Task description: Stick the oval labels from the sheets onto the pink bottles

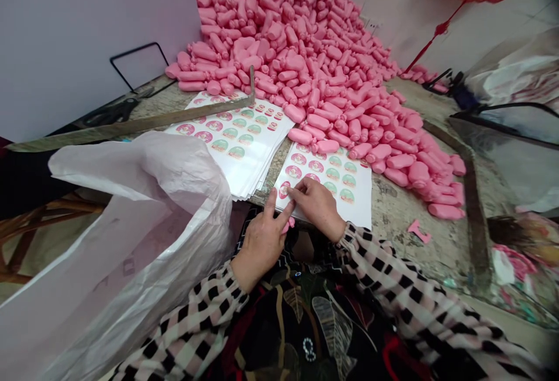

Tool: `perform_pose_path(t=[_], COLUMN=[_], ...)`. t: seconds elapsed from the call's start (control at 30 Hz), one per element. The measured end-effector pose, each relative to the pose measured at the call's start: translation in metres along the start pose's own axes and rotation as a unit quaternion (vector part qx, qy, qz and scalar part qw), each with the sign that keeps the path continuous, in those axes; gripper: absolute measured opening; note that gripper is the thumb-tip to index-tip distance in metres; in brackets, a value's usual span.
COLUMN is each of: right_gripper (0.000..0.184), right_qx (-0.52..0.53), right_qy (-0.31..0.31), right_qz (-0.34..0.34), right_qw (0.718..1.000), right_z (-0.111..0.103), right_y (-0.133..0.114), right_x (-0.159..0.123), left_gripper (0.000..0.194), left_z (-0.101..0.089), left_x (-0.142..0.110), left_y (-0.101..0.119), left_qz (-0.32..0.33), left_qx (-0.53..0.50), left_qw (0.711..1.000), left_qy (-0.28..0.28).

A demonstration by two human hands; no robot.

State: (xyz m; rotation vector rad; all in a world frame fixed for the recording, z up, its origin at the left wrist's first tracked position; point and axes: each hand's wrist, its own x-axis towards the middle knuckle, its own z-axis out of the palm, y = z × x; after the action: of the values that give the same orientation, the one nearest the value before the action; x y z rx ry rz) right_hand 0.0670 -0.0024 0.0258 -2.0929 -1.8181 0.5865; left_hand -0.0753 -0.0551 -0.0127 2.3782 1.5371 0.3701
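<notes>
My left hand (264, 238) is at the front edge of the table, palm down, with its fingers curled around a small pink bottle-shaped piece (289, 225); only one end of that piece shows below the hand. Its index finger and thumb reach over the edge of a sticker sheet (360, 209). My right hand (318, 205) rests over the same sheet, thumb and forefinger pinched at the edge of a pink oval sticker (284, 189). Rows of pink and green stickers cover the sheet. Left of it lies a stack of similar sticker sheets (244, 174).
A big heap of pink bottle-shaped pieces (297, 37) fills the back of the table. Across the stack lies a bent flat strip (174, 117). Black scissors (111, 112) are at the left. A white plastic sack (174, 171) hangs open in front. A pink T-shaped scrap (420, 231) lies right.
</notes>
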Motion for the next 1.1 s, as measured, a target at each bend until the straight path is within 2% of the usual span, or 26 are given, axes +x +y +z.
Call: perform_pose_path(t=[0.3, 0.5, 0.6, 0.67, 0.73, 0.77, 0.8, 0.83, 0.9, 0.93, 0.97, 1.0, 1.03, 1.1], right_gripper=[0.021, 0.025, 0.027, 0.028, 0.029, 0.029, 0.028, 0.027, 0.026, 0.025, 0.024, 0.024, 0.024, 0.023], right_qx=[-0.036, 0.017, 0.063, 0.114, 0.183, 0.221, 0.258, 0.290, 0.333, 0.342, 0.344, 0.340, 0.332, 0.317], right_qy=[0.003, 0.020, 0.020, 0.030, 0.047, 0.051, 0.049, 0.041, 0.009, -0.008, -0.021, -0.029, -0.033, -0.033], right_qz=[-0.034, -0.057, -0.054, -0.046, -0.046, -0.052, -0.060, -0.068, -0.081, -0.087, -0.093, -0.099, -0.106, -0.112], right_qw=[0.999, 0.998, 0.996, 0.992, 0.981, 0.973, 0.963, 0.954, 0.939, 0.936, 0.934, 0.935, 0.937, 0.941], right_z=[-0.018, -0.034, -0.033, -0.032, -0.031, -0.032, -0.033, -0.034, -0.036, -0.036, -0.036, -0.035, -0.034, -0.029], right_y=[-0.015, -0.012, 0.001, 0.011, 0.016, 0.016, 0.015, 0.013, 0.008, 0.005, 0.004, 0.004, 0.004, 0.007], right_x=[0.015, 0.020, 0.015, 0.008, -0.002, -0.008, -0.015, -0.023, -0.038, -0.044, -0.050, -0.055, -0.058, -0.061], left_gripper=[0.059, 0.061, 0.057, 0.051, 0.048, 0.048, 0.048, 0.048, 0.047, 0.045, 0.044, 0.043, 0.042, 0.043], left_z=[-0.001, -0.001, -0.005, -0.010, -0.017, -0.021, -0.025, -0.029, -0.036, -0.039, -0.041, -0.042, -0.042, -0.040], left_x=[0.000, -0.001, -0.007, -0.011, -0.014, -0.014, -0.013, -0.011, -0.004, 0.000, 0.004, 0.007, 0.009, 0.012], left_y=[-0.001, -0.002, -0.004, -0.004, -0.001, 0.001, 0.003, 0.006, 0.011, 0.013, 0.014, 0.015, 0.016, 0.018], left_qz=[-0.001, -0.008, 0.006, 0.004, -0.036, -0.070, -0.107, -0.144, -0.198, -0.217, -0.230, -0.241, -0.248, -0.250], left_qx=[0.024, -0.005, -0.061, -0.129, -0.243, -0.326, -0.425, -0.530, -0.717, -0.776, -0.816, -0.839, -0.851, -0.857], left_qw=[1.000, 1.000, 0.998, 0.991, 0.966, 0.938, 0.895, 0.832, 0.668, 0.592, 0.530, 0.487, 0.461, 0.444], left_qy=[-0.004, -0.012, 0.000, 0.031, 0.076, 0.089, 0.089, 0.074, 0.018, -0.003, -0.020, -0.035, -0.048, -0.075])
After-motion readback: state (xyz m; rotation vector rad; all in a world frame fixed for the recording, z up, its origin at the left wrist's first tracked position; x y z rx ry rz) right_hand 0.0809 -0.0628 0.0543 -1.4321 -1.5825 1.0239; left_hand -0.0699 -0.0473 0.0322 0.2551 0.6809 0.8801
